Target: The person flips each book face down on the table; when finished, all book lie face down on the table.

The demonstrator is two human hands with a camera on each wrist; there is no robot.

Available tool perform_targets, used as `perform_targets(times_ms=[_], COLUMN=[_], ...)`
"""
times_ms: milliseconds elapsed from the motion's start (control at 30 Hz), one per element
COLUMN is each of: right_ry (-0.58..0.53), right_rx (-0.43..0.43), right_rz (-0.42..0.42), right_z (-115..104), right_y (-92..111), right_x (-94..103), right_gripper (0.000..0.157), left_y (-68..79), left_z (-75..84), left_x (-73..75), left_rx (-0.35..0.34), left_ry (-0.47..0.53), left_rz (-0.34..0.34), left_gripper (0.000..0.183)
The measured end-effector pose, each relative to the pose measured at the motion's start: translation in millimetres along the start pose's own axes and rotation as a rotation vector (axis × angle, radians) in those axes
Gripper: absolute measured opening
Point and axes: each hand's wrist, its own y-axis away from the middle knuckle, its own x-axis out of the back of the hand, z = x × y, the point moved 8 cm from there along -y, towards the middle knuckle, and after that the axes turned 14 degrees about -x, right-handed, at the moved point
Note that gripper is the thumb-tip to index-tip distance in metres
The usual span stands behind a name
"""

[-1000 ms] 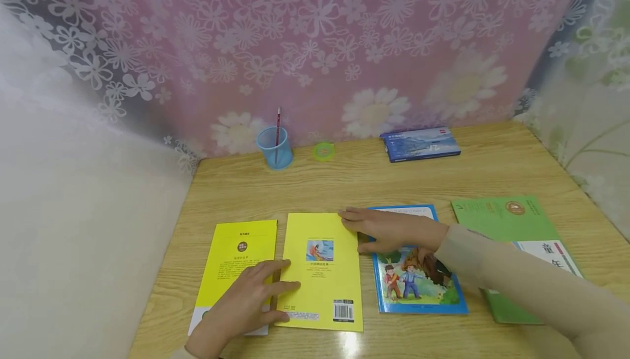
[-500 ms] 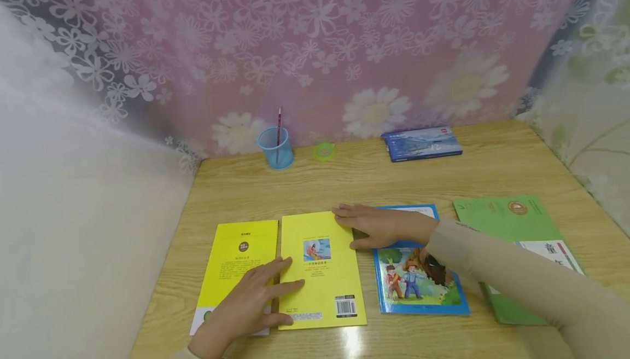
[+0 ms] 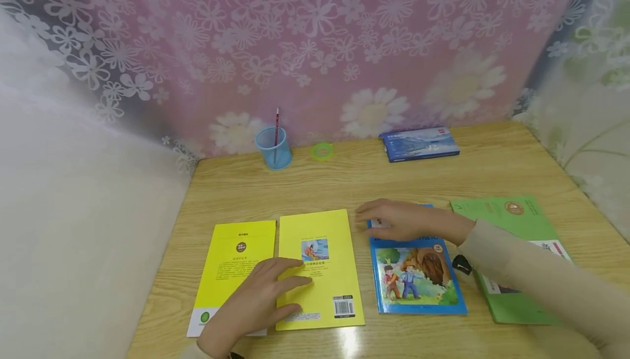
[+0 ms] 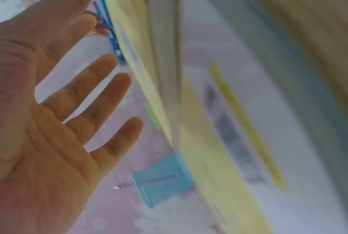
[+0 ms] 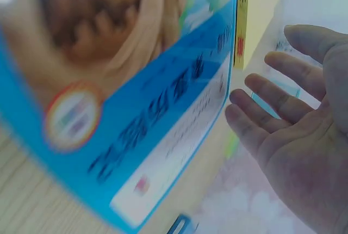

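In the head view, a yellow book [image 3: 337, 279] with a small picture and a barcode lies back cover up. Beside its left edge lies another yellow book [image 3: 246, 244] with a white lower band. My left hand [image 3: 258, 299] hovers across both, its fingers spread and straight over the barcoded book's left side; the left wrist view shows nothing in its palm. To the right is a blue storybook [image 3: 418, 282] with two cartoon figures. My right hand [image 3: 403, 219], fingers loosely extended and holding nothing, is over the storybook's top, its fingertips just right of the barcoded book.
A green book [image 3: 497, 219] lies at the far right, partly covered by the right sleeve [image 3: 531, 288]. Along the back stand a blue mesh cup [image 3: 273, 154] with a pencil [image 3: 276, 121], a green round item [image 3: 322, 151] and a blue box [image 3: 420, 144]. A flowered curtain borders the table.
The barcoded yellow book has shifted slightly left at its top, closer to the other yellow book. My right hand has come off its edge and moved right. My left hand has lifted slightly.
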Motion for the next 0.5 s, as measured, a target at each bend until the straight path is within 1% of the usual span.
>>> perform_targets(times_ms=[67,233,333,433,500], right_ry=[-0.021,-0.062,-0.074,-0.074,-0.091], right_rx=[-0.015,-0.052,-0.086,-0.169,-0.226], right_rz=[0.026,0.129,0.165,0.174,0.174], right_z=[10,37,51,65,75], right_y=[8,31,45,55,60], right_x=[6.9,25.1,33.2,39.6,44.1], right_gripper=[0.046,0.037,0.034,0.036,0.038], left_y=[-7.4,-28.3,-40.9,-52.8,-61.1], left_z=[3.3,13.2,21.2,30.8,36.4], left_x=[2.1,6.9,10.3,13.0,12.6], left_rx=[-0.018,-0.058,-0.085,-0.113,-0.115], left_ry=[0.002,-0.013,-0.033,-0.059,-0.067], left_rz=[0.022,0.068,0.095,0.106,0.099], left_gripper=[0.052,0.053,0.053,0.049,0.047])
